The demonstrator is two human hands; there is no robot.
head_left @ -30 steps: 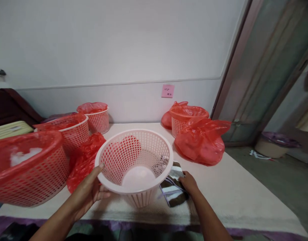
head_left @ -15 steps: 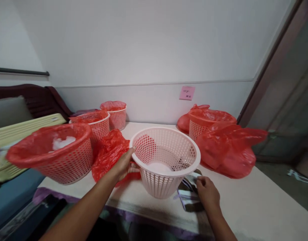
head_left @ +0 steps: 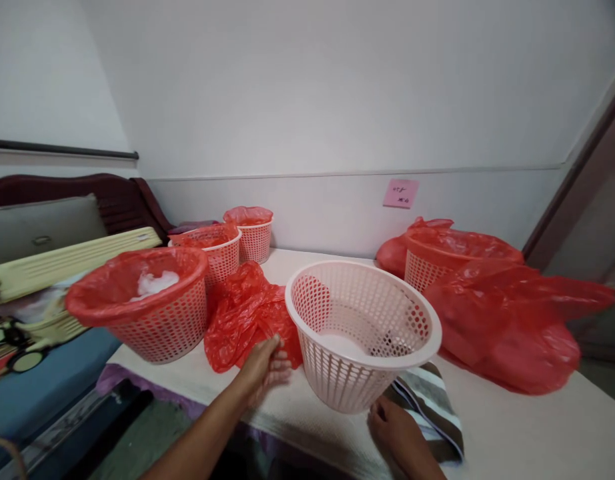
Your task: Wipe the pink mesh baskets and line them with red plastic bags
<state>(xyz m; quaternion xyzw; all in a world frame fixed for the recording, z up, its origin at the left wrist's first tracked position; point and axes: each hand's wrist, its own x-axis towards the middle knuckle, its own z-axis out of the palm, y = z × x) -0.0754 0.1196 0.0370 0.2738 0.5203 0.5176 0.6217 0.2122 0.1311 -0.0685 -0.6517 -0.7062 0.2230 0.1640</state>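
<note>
A pale pink plastic basket point(head_left: 332, 380) with perforated walls stands in front of me. My left hand point(head_left: 265, 367) is just left of it, fingers apart and holding nothing, near a crumpled red plastic bag point(head_left: 242, 327). Low in front of the basket's base is my right hand point(head_left: 390, 417), its fingers curled in with nothing visible in them. Beside that hand and partly under the basket's right side lies a folded striped cloth point(head_left: 435, 413) in brown, white and pale blue.
Red-lined baskets stand at the left point(head_left: 160, 333), with more behind. At right are another lined basket point(head_left: 422, 270) and a bulging red bag point(head_left: 512, 340). A pink note point(head_left: 400, 193) is on the wall. A yellow suitcase point(head_left: 72, 263) lies on the bed side.
My left hand has let go of the basket's rim and dropped a little toward the red bag. My right hand has moved from the cloth toward the basket's base. The view has shifted left.
</note>
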